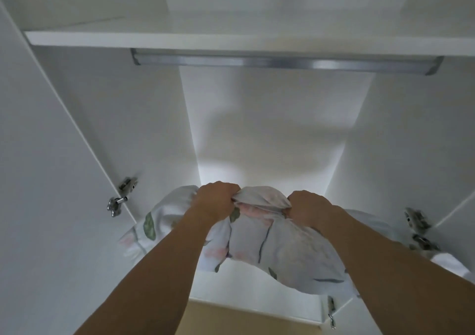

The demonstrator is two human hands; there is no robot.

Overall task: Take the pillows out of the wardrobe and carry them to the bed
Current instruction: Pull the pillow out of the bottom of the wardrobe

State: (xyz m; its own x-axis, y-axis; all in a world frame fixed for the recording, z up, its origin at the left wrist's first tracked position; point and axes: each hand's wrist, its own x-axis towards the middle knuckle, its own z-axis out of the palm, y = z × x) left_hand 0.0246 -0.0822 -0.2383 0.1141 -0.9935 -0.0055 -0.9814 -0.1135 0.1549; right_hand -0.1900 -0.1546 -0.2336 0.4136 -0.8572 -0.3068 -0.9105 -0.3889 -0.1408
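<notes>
Floor (246,316): tan strip, nearest the viewer, below both forearms and in front of the wardrobe's base edge.
Left grip (218,201): left hand curled tight around a bunched fold at the far top edge of the pillow, knuckles up; holding fabric, not spread.
Right grip (308,207): right hand likewise closed on a gathered fold of the same edge, just right of the left grip, a short ridge of cloth between the two.
Pillow (280,250): white cover with green leaves and pale pink flowers (print partly blurred); it hangs from both grips toward the viewer, bulging beneath the right forearm and spreading left past the left wrist, in the wardrobe's lower opening.
White cloth (452,261): a plain white piece right of the right forearm; what it is cannot be told.
Hinges: one metal hinge (120,196) left of the left grip on the left door (51,180); others (417,224) right of the right grip; one more (331,311) low, under the right forearm.
Wardrobe interior (270,118): white back panel beyond both grips, lit brightest just behind them.
Rail (282,61): metal hanging bar, far above the grips, spanning the compartment.
Shelf (231,40): white board directly over the rail, farthest up.
</notes>
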